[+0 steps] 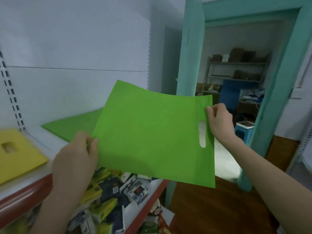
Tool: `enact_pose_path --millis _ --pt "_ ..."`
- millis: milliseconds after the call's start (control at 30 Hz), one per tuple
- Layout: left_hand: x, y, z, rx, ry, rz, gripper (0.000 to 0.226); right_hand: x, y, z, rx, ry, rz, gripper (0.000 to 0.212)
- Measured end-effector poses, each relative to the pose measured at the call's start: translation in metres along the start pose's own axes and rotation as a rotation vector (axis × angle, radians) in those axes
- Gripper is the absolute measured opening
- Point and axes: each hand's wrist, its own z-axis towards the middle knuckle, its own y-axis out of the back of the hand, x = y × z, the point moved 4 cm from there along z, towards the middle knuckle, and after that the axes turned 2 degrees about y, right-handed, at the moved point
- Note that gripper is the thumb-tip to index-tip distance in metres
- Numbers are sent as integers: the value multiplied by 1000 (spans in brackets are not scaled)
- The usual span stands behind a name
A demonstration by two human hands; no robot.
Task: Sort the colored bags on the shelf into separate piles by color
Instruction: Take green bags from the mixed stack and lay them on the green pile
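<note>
A flat green bag (148, 132) with an oval handle cutout hangs in the air in front of the shelf, held between both hands. My left hand (76, 159) pinches its left edge. My right hand (219, 122) pinches its right edge just above the cutout. Behind it, a pile of green bags (74, 124) lies flat on the white shelf (38, 137). A yellow bag (18, 154) with a handle cutout lies at the shelf's left end. The held bag hides part of the green pile.
The shelf has a red front lip (25, 198) and a white back panel. A lower shelf (118, 195) holds several mixed packets. To the right stands a teal door frame (189, 56), a brown floor, and a storeroom with racks behind.
</note>
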Motion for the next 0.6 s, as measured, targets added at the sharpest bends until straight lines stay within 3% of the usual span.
enact_pose_path --millis 167,300,600 --pt "-7 -10 15 -100 20 112 19 -8 -48 42 42 22 123 33" --pt "0 -11 31 -86 131 146 21 1 -90 66 92 66 202 32" --pt "29 1 60 -165 158 327 22 69 -169 117 138 241 292 33"
